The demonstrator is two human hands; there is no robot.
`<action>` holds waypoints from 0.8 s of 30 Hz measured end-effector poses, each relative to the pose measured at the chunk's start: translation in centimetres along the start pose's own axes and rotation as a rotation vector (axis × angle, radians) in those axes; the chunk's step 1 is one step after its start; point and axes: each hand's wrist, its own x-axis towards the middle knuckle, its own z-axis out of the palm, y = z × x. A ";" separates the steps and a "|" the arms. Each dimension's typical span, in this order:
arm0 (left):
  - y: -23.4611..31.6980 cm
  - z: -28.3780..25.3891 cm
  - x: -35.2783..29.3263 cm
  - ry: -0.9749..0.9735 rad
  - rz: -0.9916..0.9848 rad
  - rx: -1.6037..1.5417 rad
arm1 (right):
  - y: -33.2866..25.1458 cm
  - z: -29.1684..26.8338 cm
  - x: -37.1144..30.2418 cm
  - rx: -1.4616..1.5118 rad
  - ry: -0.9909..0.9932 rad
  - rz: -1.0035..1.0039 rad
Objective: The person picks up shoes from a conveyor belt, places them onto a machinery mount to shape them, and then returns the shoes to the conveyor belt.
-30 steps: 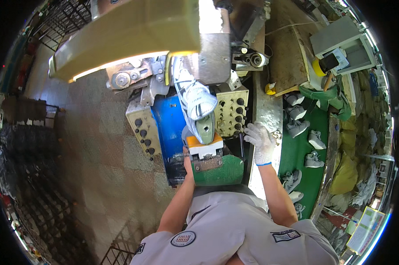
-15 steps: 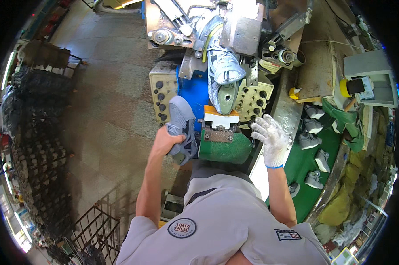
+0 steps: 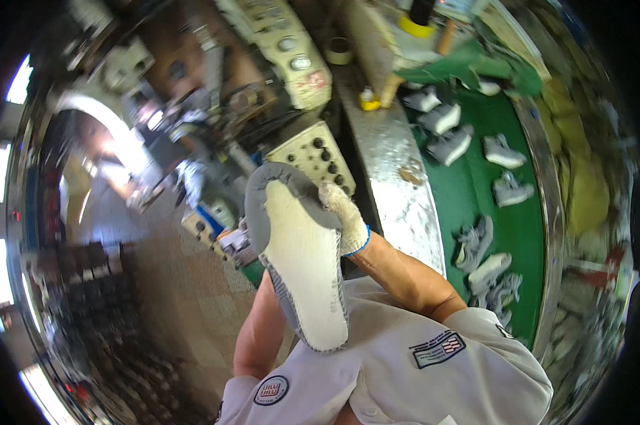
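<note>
A grey shoe upper (image 3: 302,255) is held up in front of my chest, its pale flat underside facing me and its rounded toe pointing away. My right hand (image 3: 345,216), in a white knitted glove with a blue cuff, is closed on its right edge near the forefoot. My left forearm runs up behind the shoe upper; the left hand's fingers are hidden there, on the side where it is being held. Beyond, left of the shoe upper, another light grey shoe (image 3: 190,180) sits blurred in the machine (image 3: 228,106).
A green conveyor belt (image 3: 451,191) on my right carries several grey shoes (image 3: 504,150), with a metal ledge (image 3: 398,177) along its near side. A control box with black knobs (image 3: 320,159) stands just beyond my right hand. Dark racks (image 3: 86,297) line the left.
The view has turned right. The shoe upper has come from beside the machine to my chest, turned underside toward me. My right hand, open and apart before, is now on it.
</note>
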 end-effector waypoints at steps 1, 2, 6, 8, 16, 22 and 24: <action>-2.2 0.1 1.7 0.004 -0.082 -0.032 | -2.1 -0.9 -1.5 0.086 -0.021 -0.026; -4.3 0.1 3.3 0.018 -0.152 -0.044 | -4.0 -1.8 -3.3 0.165 -0.044 -0.054; -12.1 -1.6 8.7 0.152 -0.364 0.122 | -10.4 -6.6 -10.5 0.270 0.087 -0.283; -15.7 -3.8 11.6 0.244 -0.440 0.514 | -13.6 -9.8 -15.0 0.211 0.292 -0.513; -21.8 -7.2 13.9 0.286 -0.726 1.416 | -25.2 -26.9 -42.6 -0.694 1.447 -0.489; -20.7 -10.0 15.1 0.412 -0.702 1.541 | -34.2 -38.8 -49.2 -1.135 2.087 0.275; -20.7 -9.8 15.8 0.451 -0.673 1.596 | -37.3 -45.2 -48.9 -1.030 2.152 0.040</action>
